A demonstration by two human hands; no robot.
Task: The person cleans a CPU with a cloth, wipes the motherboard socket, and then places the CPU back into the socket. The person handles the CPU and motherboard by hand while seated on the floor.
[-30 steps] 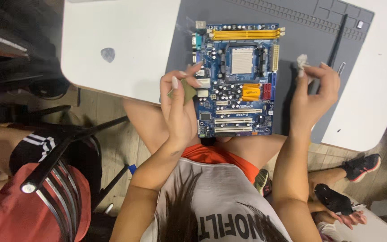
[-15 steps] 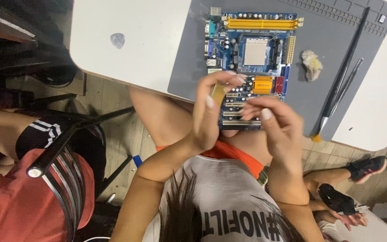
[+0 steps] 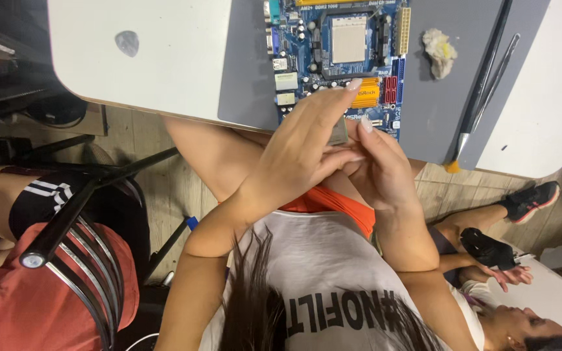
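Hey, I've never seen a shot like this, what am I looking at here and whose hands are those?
This is one picture from a camera worn on a person's head, looking down past their hair and white shirt to their own two bare hands. There is no machine here. The left hand and right hand meet at the near edge of a white table. Between the fingers sits a small grey piece; I cannot tell what it is or which hand grips it. On the table lies a grey mat, and on it a blue circuit board, a crumpled wad and two thin tools. Other people sit at the left and the lower right.
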